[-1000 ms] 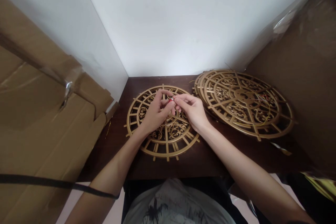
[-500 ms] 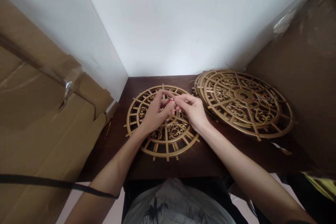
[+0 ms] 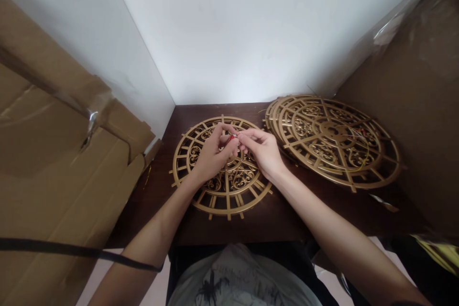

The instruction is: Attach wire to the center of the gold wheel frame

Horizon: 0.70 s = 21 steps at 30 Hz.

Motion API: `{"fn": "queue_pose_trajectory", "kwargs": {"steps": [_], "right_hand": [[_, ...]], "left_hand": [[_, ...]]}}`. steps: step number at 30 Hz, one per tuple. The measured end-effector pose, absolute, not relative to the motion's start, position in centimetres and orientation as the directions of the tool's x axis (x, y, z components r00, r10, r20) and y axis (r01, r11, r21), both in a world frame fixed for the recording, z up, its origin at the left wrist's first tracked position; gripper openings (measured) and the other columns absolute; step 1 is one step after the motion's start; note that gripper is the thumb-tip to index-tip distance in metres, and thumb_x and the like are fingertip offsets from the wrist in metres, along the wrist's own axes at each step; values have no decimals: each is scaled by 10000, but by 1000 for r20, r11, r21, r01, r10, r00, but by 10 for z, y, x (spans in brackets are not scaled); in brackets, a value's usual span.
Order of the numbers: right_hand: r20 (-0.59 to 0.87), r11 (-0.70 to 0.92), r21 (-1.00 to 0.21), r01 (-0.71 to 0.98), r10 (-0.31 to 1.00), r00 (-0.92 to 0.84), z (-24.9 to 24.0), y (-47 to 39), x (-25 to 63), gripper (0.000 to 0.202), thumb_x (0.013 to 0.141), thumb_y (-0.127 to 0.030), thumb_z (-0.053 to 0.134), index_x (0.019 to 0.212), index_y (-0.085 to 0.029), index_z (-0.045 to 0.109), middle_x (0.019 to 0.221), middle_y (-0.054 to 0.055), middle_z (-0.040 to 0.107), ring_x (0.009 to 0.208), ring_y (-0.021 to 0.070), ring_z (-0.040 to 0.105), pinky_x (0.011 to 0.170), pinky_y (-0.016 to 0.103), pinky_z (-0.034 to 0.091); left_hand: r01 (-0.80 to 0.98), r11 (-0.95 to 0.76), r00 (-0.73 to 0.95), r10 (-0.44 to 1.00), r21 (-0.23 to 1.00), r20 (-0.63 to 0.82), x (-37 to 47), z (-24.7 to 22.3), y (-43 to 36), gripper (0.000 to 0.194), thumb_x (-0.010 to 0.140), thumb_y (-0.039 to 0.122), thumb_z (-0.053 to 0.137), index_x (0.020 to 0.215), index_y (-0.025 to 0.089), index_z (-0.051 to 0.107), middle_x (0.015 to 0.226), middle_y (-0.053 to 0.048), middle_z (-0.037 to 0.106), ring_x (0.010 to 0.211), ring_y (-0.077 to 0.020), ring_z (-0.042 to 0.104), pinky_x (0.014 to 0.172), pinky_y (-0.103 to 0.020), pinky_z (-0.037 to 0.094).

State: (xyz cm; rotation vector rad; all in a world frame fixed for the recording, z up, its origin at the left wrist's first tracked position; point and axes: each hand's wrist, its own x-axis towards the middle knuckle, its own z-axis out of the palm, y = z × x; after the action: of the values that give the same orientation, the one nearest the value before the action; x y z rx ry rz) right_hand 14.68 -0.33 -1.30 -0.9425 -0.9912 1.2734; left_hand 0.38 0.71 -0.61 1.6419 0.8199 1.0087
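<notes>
Both hands meet above a round gold openwork clock dial with bars around its rim and scroll patterns inside. My left hand is closed, thumb and forefinger pinching a small red and silvery piece, too small to name. My right hand is closed as well, its thumb and forefinger pressed together at the right end of that piece. Whether the right fingers grip the same piece or something thin attached to it is hidden. The hands cover the dial's centre and upper right.
Several similar gold dials lie in a tilted stack on the right, with thin coloured wires on top. A small blade-like tool lies in front of them. Cardboard stands at left, more cardboard at right, and a white wall behind the dark table.
Almost nothing differs. Both hands keep their place over the dial, and the small red piece shifts only slightly between the fingers.
</notes>
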Motion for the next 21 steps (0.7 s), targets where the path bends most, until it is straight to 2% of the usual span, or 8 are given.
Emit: {"fn": "queue_pose_trajectory", "kwargs": {"steps": [5,12,15,21], "right_hand": [[70,77,-950,-304,997,32,-13,-3,146,119,687,-253,722,758,-159,714,615,-8,642,526,77,512,524,218,405],[96,121,-966,-228,989,115,-13,-2,148,117,703,-257,697,786,-181,727,717,9,675,597,98,532,536,230,411],[101,114,-968,-224,992,68,-12,-3,148,128,694,-262,709,796,-188,730,668,-2,664,563,93,523,534,234,418],[93,71,-979,-190,990,-109,-7,-9,142,143,643,-282,755,735,-185,706,601,-17,647,512,89,533,502,229,433]], "left_hand": [[39,-257,427,878,966,216,4,-7,7,170,881,313,487,988,203,415,635,42,554,374,-33,403,364,-152,310],[30,-269,276,928,963,250,5,-4,7,143,865,283,509,932,195,419,561,54,528,499,-67,493,527,-183,417],[29,-253,220,945,967,240,4,-2,8,136,857,277,519,913,197,424,544,61,512,503,-65,481,539,-178,401],[-24,-185,76,980,982,186,1,-5,13,146,829,280,548,868,205,429,498,73,457,426,-63,411,442,-159,319]]}}
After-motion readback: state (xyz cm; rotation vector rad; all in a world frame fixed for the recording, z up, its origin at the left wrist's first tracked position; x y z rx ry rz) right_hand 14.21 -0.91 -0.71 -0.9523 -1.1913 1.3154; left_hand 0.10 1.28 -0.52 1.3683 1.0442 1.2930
